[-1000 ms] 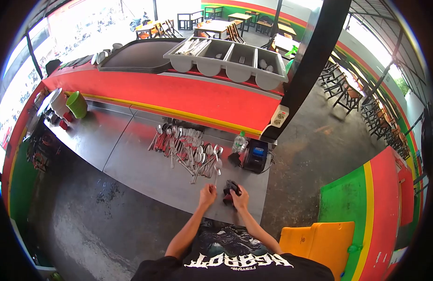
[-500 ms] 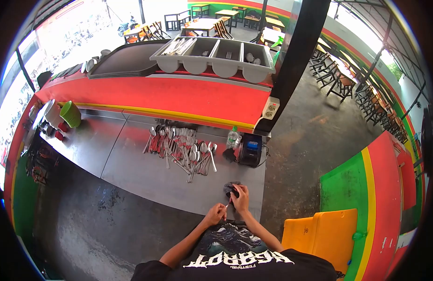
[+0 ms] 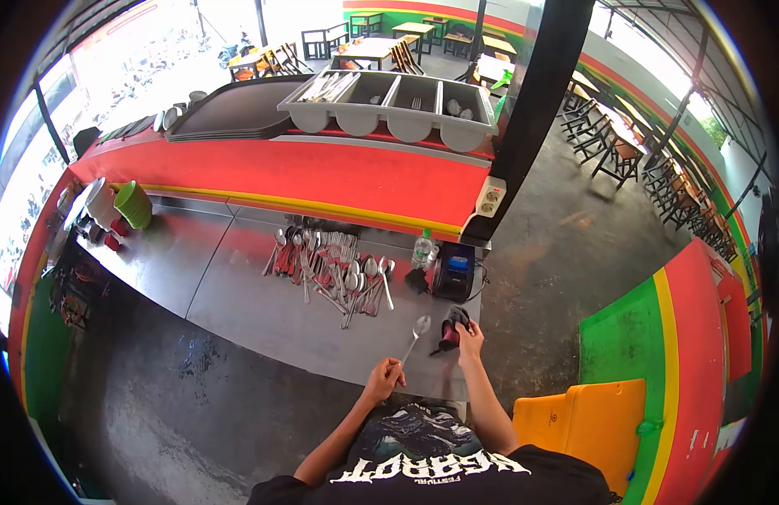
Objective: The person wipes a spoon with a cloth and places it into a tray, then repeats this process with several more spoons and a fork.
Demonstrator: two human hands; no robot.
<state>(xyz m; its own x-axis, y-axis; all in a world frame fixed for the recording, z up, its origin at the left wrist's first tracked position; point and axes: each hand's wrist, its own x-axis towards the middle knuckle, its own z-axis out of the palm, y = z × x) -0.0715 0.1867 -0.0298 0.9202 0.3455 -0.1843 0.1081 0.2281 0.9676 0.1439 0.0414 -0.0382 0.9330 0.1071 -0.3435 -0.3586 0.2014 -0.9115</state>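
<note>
At the steel counter [image 3: 263, 311] edge, the left hand [image 3: 384, 380] pinches a spoon [image 3: 413, 340] by its handle tip and the right hand [image 3: 471, 338] clutches a dark cloth [image 3: 450, 325]; so slight a grip could let the spoon drop.

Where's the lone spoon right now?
Head view, lower centre: the spoon is held by its handle in the left hand, bowl up over the steel counter, just left of the dark cloth in the right hand.
</note>
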